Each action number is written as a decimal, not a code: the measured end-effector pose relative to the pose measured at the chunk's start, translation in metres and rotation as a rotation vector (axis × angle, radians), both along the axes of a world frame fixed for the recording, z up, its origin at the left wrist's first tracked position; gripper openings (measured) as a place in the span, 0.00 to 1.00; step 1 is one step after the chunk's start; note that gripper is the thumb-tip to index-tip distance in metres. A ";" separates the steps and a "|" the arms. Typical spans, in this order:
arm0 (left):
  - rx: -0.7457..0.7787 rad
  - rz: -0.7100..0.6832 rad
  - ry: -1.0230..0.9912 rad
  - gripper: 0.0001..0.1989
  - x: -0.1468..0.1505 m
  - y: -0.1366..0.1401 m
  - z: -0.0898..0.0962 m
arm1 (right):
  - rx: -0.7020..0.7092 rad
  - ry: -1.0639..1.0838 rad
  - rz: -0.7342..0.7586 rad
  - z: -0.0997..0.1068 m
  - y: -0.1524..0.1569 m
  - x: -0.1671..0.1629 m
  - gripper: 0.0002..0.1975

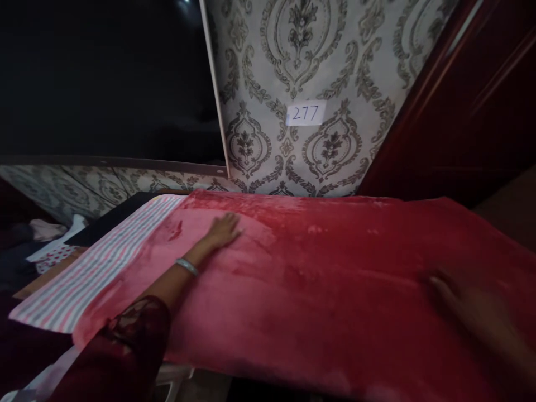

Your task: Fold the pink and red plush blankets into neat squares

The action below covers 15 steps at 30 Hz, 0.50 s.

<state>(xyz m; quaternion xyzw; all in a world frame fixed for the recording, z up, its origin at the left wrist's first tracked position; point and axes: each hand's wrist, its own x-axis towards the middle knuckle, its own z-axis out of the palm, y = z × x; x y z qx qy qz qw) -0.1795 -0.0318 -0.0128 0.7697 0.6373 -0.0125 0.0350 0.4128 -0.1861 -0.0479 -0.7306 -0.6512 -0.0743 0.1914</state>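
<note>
Red cloth [318, 301] lies beneath a flat, ungripping left hand [224, 230] and a right hand [463, 298] too blurred to tell.

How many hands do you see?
2. The left hand rests on the paler part of the red cloth, toward its far edge. The right hand is at the cloth's right side, too blurred to tell if it touches. No others show.

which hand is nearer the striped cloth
Left. The left hand rests on the red blanket, right of the striped cloth; the right hand, blurred, is much farther right, at the blanket's other side.
</note>
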 end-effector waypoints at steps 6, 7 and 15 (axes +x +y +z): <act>-0.019 -0.535 -0.189 0.35 0.128 -0.028 -0.017 | -0.030 0.066 0.411 0.008 0.079 -0.123 0.27; -0.004 -0.512 -0.195 0.35 0.136 -0.030 -0.018 | -0.060 0.046 0.476 0.009 0.084 -0.149 0.28; 0.071 -0.342 -0.077 0.29 0.118 -0.026 -0.028 | -0.268 -0.060 0.817 0.004 0.102 -0.261 0.31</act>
